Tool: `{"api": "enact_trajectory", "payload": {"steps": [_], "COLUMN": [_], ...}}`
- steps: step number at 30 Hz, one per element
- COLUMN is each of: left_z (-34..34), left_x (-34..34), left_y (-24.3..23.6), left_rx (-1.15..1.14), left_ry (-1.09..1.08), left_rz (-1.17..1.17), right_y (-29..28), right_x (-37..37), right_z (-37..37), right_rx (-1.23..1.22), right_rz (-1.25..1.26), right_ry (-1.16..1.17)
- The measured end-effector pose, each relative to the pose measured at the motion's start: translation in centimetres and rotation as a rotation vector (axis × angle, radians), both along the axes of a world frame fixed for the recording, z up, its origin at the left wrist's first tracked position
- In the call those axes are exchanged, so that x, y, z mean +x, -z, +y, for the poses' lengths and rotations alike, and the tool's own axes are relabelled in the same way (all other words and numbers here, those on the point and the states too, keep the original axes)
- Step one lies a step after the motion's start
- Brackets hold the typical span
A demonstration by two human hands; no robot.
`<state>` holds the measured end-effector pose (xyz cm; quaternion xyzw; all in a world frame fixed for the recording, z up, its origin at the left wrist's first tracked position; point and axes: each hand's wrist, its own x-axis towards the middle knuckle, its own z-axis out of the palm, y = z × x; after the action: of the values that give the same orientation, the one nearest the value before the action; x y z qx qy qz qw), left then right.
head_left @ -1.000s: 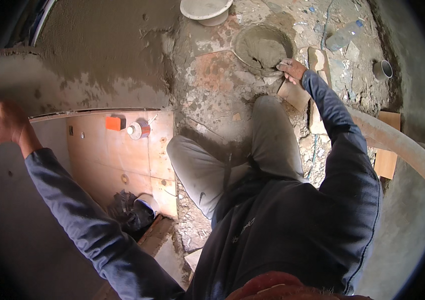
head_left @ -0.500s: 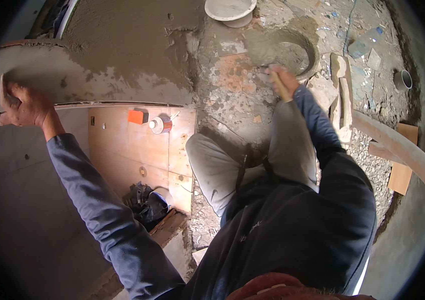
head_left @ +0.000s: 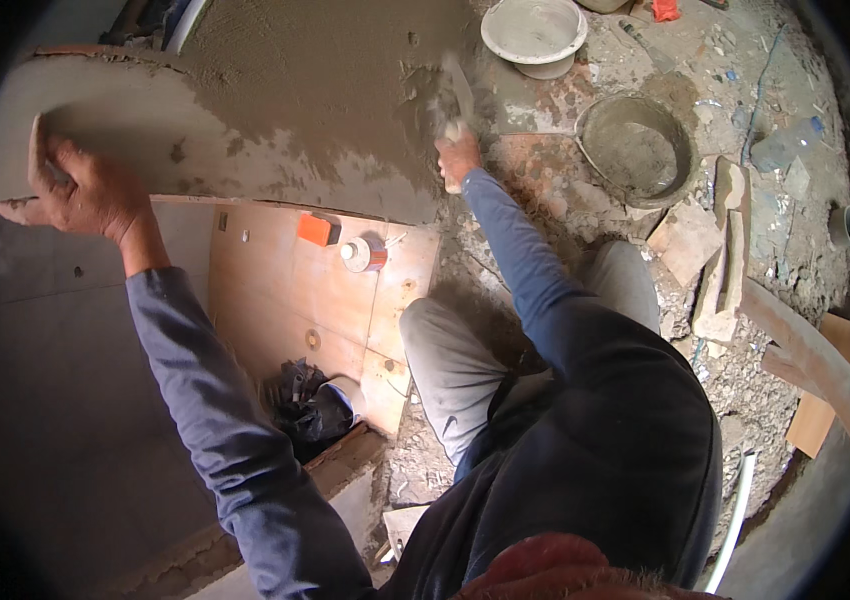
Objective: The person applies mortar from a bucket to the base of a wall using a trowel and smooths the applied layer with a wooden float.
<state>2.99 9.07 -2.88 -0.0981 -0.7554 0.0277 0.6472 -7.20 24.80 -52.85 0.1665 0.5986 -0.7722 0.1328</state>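
My left hand (head_left: pixel 95 190) is at the front edge of a pale ledge (head_left: pixel 135 120) on the far left. Its fingers are curled around a thin pale edge that I cannot make out clearly. Wet grey mortar (head_left: pixel 315 70) covers the surface beyond. My right hand (head_left: pixel 458 155) is closed on a trowel (head_left: pixel 461 88), its blade blurred against the mortar's right edge. Right of it stands a dark bucket (head_left: pixel 687 165) with grey mortar inside.
A white basin (head_left: pixel 577 40) stands at the back. Under the ledge, a wooden panel (head_left: pixel 345 310) bears an orange box (head_left: pixel 317 229) and a white-capped can (head_left: pixel 363 254). Stone pieces (head_left: pixel 725 250), a plastic bottle (head_left: pixel 785 145) and a curved board (head_left: pixel 815 350) lie on the right.
My right hand has swung left with the trowel, from beside the bucket to the mortar's right edge. My left hand keeps its place on the ledge. The whole view has shifted.
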Motion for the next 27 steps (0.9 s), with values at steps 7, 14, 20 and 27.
{"api": "enact_trajectory", "payload": {"steps": [7, 14, 20, 27], "left_z": [0.3, 0.0, -3.3, -11.6], "left_x": [0.1, -0.8, -2.2, -4.1], "left_y": [0.1, 0.5, 0.4, -0.6], "left_rx": [0.01, 0.145, 0.044, -0.049], "left_ry": [-0.091, 0.138, 0.038, -0.191], "left_rz": [0.042, 0.041, 0.164, 0.164], "right_y": [-11.9, -12.0, -5.9, 1.6], "right_x": [1.8, 6.0, 1.1, 0.8], "right_z": [23.8, 47.1, 45.5, 41.5], "right_rx": [0.19, 1.199, 1.939, 1.739], "right_rz": [0.399, 0.272, 0.04, 0.219], "right_ry": [-0.037, -0.546, -0.799, -0.942]}}
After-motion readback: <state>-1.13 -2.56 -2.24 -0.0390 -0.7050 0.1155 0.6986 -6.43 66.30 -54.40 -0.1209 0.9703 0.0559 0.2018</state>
